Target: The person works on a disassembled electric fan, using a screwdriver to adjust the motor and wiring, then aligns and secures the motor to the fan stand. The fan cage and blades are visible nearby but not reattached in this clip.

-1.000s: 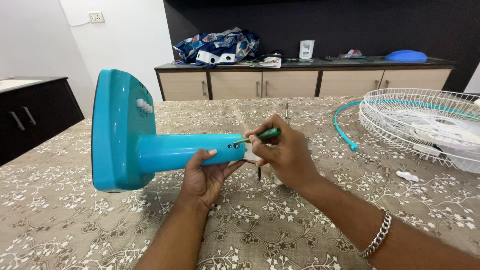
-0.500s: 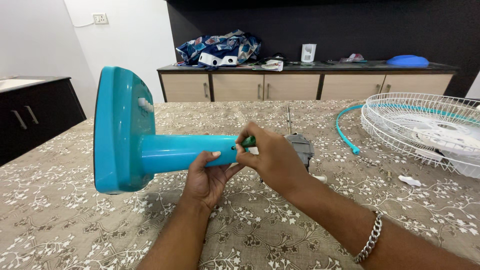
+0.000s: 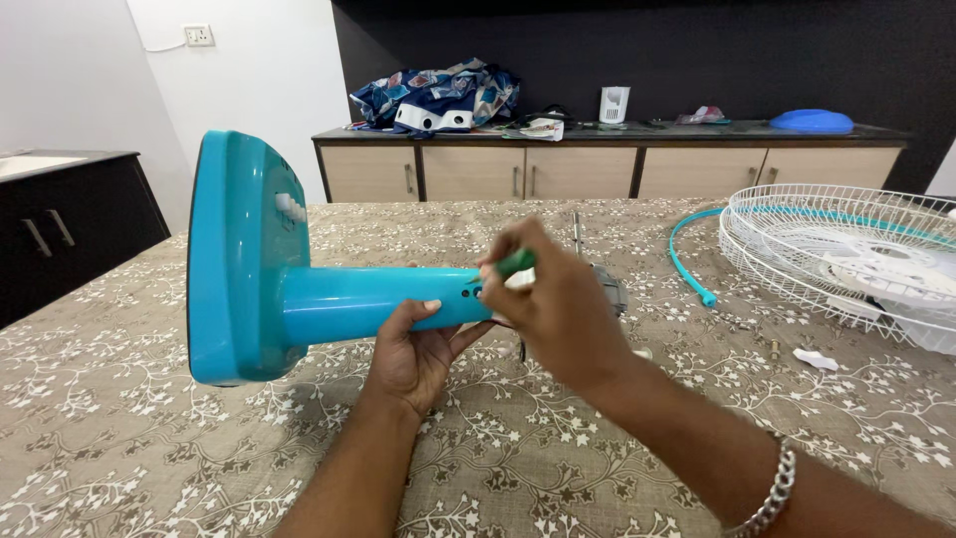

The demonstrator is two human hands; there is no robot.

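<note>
A: Left hand [image 3: 413,349] cups the fan stand [image 3: 299,289] under its tube — stiff, smooth plastic, base-heavy.
B: Right hand [image 3: 558,304] pinches a screwdriver [image 3: 516,263] at the tube's end, above the counter [image 3: 149,448].

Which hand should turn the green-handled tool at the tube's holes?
Likely right: the right hand holds the green-handled tool at the holes. The left hand cradles the teal tube from below.

Left hand [image 3: 418,349] cradles the teal fan stand [image 3: 299,279] over the bench [image 3: 149,438] while the right hand [image 3: 558,304] grips a green-handled screwdriver [image 3: 516,263] at its column.
</note>
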